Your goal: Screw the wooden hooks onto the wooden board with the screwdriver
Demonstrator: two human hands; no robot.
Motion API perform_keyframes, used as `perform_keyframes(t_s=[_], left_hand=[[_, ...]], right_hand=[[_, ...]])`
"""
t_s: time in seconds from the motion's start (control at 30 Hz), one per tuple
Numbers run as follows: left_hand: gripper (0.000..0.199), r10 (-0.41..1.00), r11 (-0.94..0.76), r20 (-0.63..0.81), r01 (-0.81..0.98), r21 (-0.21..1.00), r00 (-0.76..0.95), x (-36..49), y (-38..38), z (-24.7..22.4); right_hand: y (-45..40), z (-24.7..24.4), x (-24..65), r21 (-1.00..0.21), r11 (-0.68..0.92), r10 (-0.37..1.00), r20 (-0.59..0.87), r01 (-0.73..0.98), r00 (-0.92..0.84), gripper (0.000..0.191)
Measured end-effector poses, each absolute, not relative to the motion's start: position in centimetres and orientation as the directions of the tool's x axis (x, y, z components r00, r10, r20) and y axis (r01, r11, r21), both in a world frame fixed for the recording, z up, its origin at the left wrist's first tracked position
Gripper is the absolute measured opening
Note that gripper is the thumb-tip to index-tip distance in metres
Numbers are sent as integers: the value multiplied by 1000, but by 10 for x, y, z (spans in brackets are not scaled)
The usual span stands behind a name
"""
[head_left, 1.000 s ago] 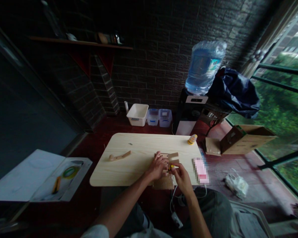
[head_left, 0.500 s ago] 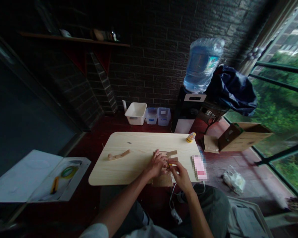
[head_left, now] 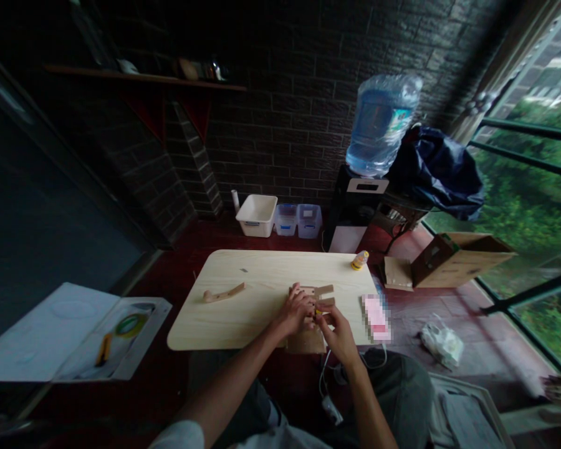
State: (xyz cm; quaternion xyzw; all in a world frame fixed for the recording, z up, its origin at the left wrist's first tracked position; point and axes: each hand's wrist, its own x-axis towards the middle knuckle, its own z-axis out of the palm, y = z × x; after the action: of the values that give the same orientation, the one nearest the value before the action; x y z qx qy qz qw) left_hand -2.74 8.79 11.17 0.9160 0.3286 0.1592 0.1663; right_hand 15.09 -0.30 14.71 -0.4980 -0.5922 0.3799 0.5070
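On the near part of the table, my left hand lies over a brown cardboard piece, its fingers spread and pressed down on it. My right hand is closed beside it, thumb and fingers pinching a small yellow object against the cardboard. What kind of object it is cannot be made out, as the fingers cover most of it. Narrow cardboard strips stick out to the right past my fingers. Further left lies a separate bent cardboard strip with a rounded end.
A small bottle with a yellow base stands at the far right corner. A pink blurred item rests at the right edge. White cables hang below the near edge. An open white case sits left of the table.
My right hand has shifted very slightly left, with the yellow object still pinched. My left hand stays in place on the cardboard.
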Motion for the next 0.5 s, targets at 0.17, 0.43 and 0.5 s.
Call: perform_keyframes(t_s=[0.17,0.43,0.5], left_hand=[[27,659,-728,188,554,403,728,-27,88,109],[27,652,-735,208,540,409,729,-27,90,103],[28,650,-738,217,537,409,728,-27,91,102]], right_hand=[[-5,152,158,-959,181,983,181,218,-22,39],[0,144,167,-960,166,986,158,226,-53,44],[0,143,167,-961,161,987,152,227,-56,43]])
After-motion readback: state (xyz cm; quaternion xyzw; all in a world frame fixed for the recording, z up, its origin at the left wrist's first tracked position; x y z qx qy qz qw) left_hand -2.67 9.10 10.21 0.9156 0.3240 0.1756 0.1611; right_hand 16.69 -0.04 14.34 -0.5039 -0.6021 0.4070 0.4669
